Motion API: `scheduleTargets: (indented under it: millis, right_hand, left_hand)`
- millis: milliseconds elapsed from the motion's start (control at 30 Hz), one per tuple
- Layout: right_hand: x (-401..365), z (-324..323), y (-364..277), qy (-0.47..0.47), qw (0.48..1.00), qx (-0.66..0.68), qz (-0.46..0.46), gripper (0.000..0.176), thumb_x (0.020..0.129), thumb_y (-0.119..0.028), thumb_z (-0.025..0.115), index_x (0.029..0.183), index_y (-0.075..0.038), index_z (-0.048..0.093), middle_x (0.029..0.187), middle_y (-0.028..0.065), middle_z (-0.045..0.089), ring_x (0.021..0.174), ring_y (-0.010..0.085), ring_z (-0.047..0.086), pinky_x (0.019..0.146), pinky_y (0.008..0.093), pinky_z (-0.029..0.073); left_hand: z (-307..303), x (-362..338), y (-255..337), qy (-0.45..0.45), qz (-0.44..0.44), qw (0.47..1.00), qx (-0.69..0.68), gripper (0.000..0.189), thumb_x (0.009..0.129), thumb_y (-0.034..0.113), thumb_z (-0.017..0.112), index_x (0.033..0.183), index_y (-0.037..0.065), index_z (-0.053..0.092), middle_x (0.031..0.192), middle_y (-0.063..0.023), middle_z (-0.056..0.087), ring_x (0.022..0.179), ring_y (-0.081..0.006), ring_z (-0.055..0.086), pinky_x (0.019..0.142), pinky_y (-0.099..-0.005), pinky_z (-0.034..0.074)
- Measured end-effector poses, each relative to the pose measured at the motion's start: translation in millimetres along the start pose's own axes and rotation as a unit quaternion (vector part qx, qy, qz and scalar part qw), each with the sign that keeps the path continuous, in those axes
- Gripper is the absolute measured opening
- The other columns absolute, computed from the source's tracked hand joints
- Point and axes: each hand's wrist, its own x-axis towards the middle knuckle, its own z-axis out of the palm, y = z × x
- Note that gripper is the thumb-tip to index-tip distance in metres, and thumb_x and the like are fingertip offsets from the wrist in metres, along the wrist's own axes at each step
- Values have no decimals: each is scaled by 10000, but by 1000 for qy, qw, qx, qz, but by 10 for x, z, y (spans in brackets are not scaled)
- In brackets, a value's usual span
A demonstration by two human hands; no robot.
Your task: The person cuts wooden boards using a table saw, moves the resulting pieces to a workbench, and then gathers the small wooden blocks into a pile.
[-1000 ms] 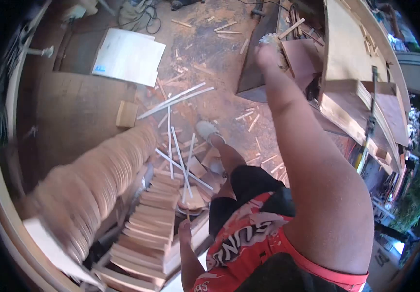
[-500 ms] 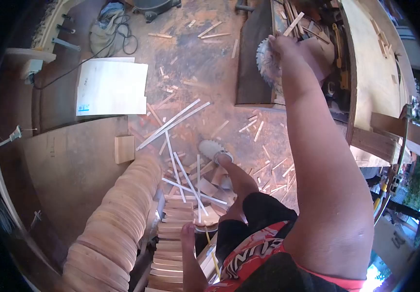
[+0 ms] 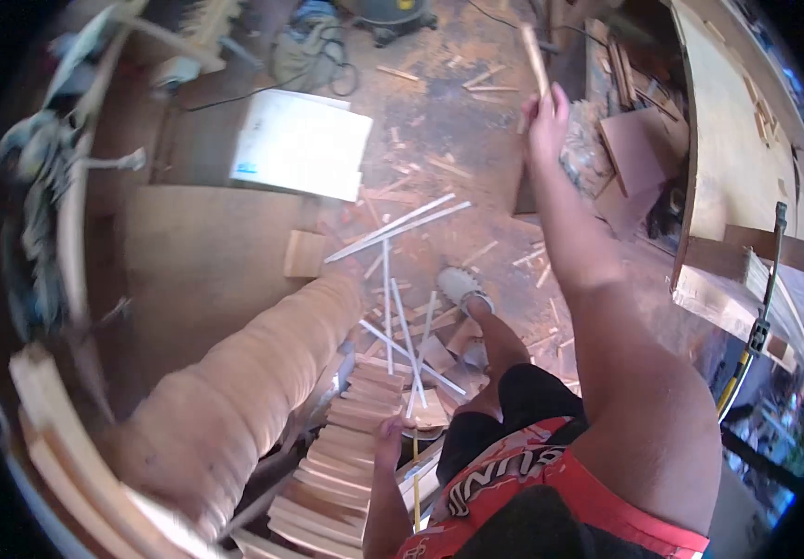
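My right hand, at the end of the outstretched arm, is closed around a thin wooden strip that points up and away. Beyond that hand lie a pinkish-brown board and a pile of wood offcuts. Low in the view, my left hand is by the right end of a row of stacked wooden slats, its fingers partly spread at their edge. A yellow strip runs down just right of it. Several long white strips lie crossed beyond the left hand.
A long row of curved wooden pieces stands at the left, with a wood block at its far end. White sheets lie farther off. Scraps litter the floor around my shoe. A wooden cabinet edges the right.
My right hand has lifted the wooden strip away from the offcut pile, now upright in its grip. The view has turned left, and my left hand's fingers have shifted at the slats.
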Motion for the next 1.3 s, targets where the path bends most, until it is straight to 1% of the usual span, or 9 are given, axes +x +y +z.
scheduleTargets:
  millis: [133, 200, 400, 500, 567, 700, 867, 1133, 1300]
  right_hand:
    - [-1583, 397, -590, -40, 885, 332, 325, 209, 1000, -217, 452, 1081, -63, 569, 828, 76, 623, 713, 194, 603, 712, 368, 538]
    - [-2158, 467, -724, -63, 839, 349, 413, 246, 992, -276, 441, 1027, -65, 563, 764, 68, 606, 685, 206, 595, 701, 371, 532]
    - [-3391, 275, -1328, -267, 770, 296, 498, 257, 982, -284, 439, 967, -49, 542, 684, 61, 573, 648, 199, 575, 700, 370, 520]
    - [-3842, -22, -1746, -337, 757, 267, 491, 277, 983, -251, 429, 1124, -37, 537, 761, 73, 589, 692, 198, 580, 716, 365, 521]
    - [-4064, -325, -1817, -420, 702, 274, 506, 407, 964, -158, 461, 1353, -40, 472, 901, 91, 634, 816, 208, 625, 792, 374, 538]
    - [-4311, -913, -1972, -458, 690, 164, 536, 493, 969, -79, 526, 1447, -54, 407, 1090, 100, 639, 969, 196, 643, 841, 370, 551]
    - [-4194, -1417, -2349, -508, 687, 100, 510, 452, 965, -92, 567, 1402, -50, 461, 1151, 116, 644, 914, 172, 646, 818, 315, 555]
    - [-3633, -2657, -3358, -646, 604, -27, 466, 274, 1001, -188, 546, 1242, -60, 577, 958, 17, 644, 816, 102, 605, 735, 253, 514]
    - [-3163, -3791, -4271, -622, 652, -27, 433, 339, 1012, -212, 535, 1300, -35, 556, 910, 2, 629, 782, 93, 589, 728, 245, 505]
  left_hand:
    - [342, -457, 1164, 40, 94, 994, 41, 366, 998, 256, 586, 1232, -24, 606, 1106, -109, 659, 1021, -177, 615, 939, -324, 477]
    - [405, -572, 1552, 27, 124, 990, 59, 393, 1002, 285, 577, 1270, -3, 586, 1146, -105, 651, 1052, -177, 609, 954, -333, 471]
    - [536, -939, 2478, 58, 301, 951, 33, 363, 1009, 297, 559, 1268, 45, 595, 1155, -70, 653, 1048, -164, 594, 934, -312, 463]
    - [564, -856, 2902, 156, 363, 918, -30, 434, 1009, 297, 561, 1351, 36, 504, 1230, -106, 631, 1103, -183, 583, 952, -315, 462]
    - [585, -895, 3163, 113, 392, 876, -257, 484, 1011, 247, 564, 1397, -8, 422, 1311, -150, 578, 1176, -221, 570, 974, -337, 472]
    - [419, -1041, 3245, 67, 413, 862, -286, 473, 994, 181, 585, 1392, -13, 418, 1246, -165, 618, 1116, -224, 618, 944, -348, 504]
    - [590, -1461, 3017, -31, 368, 893, -256, 456, 981, 160, 605, 1375, -8, 448, 1188, -131, 658, 1055, -216, 654, 934, -359, 522]
    - [1224, -2328, 2891, -98, 398, 896, -170, 421, 921, 82, 662, 1305, -20, 524, 1137, -152, 671, 1040, -216, 665, 892, -348, 549]
    - [2049, -3022, 3006, -191, 460, 861, -101, 304, 845, 18, 717, 1130, -15, 618, 1075, -157, 704, 950, -190, 691, 814, -308, 572]
